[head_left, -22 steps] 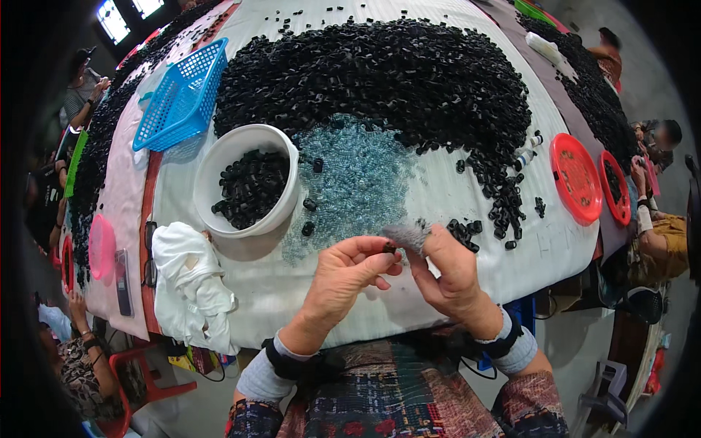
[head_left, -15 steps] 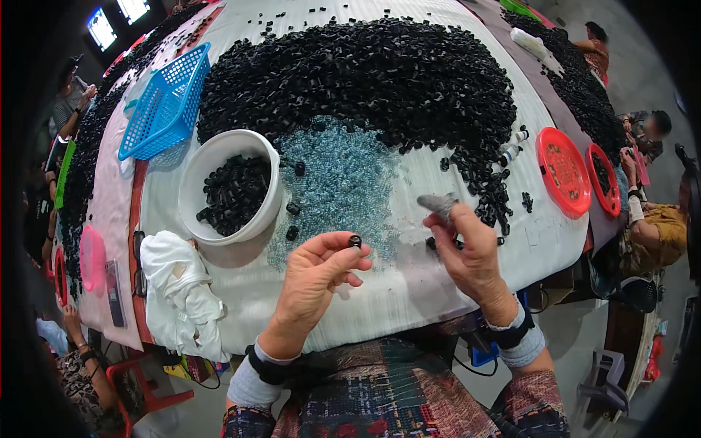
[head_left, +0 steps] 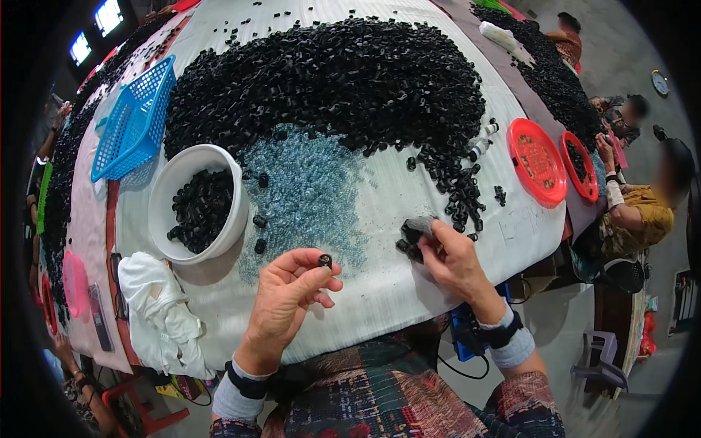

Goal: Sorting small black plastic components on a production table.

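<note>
My left hand point(head_left: 290, 290) pinches a small black ring-like part point(head_left: 325, 260) between thumb and forefinger, its round opening facing up. My right hand point(head_left: 454, 260) is over a few loose black parts point(head_left: 406, 247) on the white cloth, its forefinger touching them. A grey cover point(head_left: 420, 225) wraps that fingertip, and thumb and forefinger are apart. Beyond my hands spreads a heap of small clear bluish pieces point(head_left: 299, 191), with a few black parts on it. A large pile of black parts point(head_left: 321, 80) lies behind. The white bowl point(head_left: 237, 219) on the left holds more black parts.
A blue basket point(head_left: 133, 120) stands at the far left, and a crumpled white cloth point(head_left: 164, 310) at the near left. Red trays point(head_left: 558, 191) lie by the right edge, with small bottles point(head_left: 480, 151) nearby. Other people point(head_left: 635, 201) sit at neighbouring tables.
My right hand has lowered its covered forefinger onto the loose black parts. The left hand still pinches its part. The whole view has shifted, so the table appears further left.
</note>
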Demonstrator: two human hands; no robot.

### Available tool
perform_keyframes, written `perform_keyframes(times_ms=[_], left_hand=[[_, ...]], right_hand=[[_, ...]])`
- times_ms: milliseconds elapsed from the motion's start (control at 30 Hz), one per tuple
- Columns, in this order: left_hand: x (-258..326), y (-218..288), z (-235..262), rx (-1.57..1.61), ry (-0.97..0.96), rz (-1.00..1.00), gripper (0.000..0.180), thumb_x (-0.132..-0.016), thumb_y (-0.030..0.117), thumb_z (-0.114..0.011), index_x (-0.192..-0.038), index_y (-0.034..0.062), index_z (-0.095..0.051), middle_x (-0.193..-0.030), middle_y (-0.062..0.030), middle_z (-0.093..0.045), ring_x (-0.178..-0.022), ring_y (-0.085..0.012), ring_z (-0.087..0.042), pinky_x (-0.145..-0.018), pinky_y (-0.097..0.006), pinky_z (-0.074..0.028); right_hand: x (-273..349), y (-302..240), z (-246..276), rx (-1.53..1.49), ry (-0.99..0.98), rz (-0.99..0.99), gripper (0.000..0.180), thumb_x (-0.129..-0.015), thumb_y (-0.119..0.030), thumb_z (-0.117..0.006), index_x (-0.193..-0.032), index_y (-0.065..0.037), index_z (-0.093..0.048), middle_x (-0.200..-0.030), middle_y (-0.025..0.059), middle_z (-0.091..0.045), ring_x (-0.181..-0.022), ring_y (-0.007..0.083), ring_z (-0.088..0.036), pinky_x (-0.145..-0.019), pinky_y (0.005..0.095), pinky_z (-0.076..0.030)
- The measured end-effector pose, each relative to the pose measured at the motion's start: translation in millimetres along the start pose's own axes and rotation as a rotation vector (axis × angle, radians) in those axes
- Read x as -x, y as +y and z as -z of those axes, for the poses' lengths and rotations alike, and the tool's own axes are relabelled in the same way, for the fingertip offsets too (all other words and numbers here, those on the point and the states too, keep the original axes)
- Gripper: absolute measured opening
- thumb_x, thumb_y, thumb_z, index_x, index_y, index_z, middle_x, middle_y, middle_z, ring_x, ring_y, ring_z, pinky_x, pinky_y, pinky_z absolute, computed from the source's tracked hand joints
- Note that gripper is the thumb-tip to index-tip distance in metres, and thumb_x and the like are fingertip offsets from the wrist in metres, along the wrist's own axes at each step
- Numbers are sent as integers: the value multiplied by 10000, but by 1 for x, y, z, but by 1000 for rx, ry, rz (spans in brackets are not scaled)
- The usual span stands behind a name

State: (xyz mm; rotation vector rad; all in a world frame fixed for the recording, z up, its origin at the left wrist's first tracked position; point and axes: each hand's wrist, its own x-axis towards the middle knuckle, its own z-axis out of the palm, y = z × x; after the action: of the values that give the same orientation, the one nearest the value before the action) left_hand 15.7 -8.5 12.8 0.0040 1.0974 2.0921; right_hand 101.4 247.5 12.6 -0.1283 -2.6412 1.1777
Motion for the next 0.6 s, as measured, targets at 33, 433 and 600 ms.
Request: perform_keyframes(times_ms=[33, 433, 600], left_hand=[[-2, -1, -1, -4, -6, 1, 160, -858, 34, -641, -1016, 15, -615, -938, -135, -675, -776, -177, -675, -568, -255, -555], [-2, 1, -5, -42, 76, 12, 157, -849, 32, -649, -1001, 15, -615, -914, -123, -671, -756, -173, -673, -546, -247, -554], [-5, -2, -8, -21, 59, 20, 151, -847, 28, -648, -993, 14, -615, -907, -125, -670, -745, -174, -673, -539, -247, -554]], right_hand=[[-6, 6, -6, -32, 41, 5, 156, -794, 53, -532, -943, 8, -538, -755, 151, -561, -619, 235, -576, -553, 337, -446], [-37, 23, 20, -211, 202, -188, 326, -830, 55, -494, -1127, -28, -597, -861, 50, -643, -815, 101, -619, -749, 229, -489], [-36, 24, 19, -137, 203, -90, 310, -834, 65, -474, -1103, -22, -601, -827, 64, -637, -749, 90, -595, -703, 219, -479]])
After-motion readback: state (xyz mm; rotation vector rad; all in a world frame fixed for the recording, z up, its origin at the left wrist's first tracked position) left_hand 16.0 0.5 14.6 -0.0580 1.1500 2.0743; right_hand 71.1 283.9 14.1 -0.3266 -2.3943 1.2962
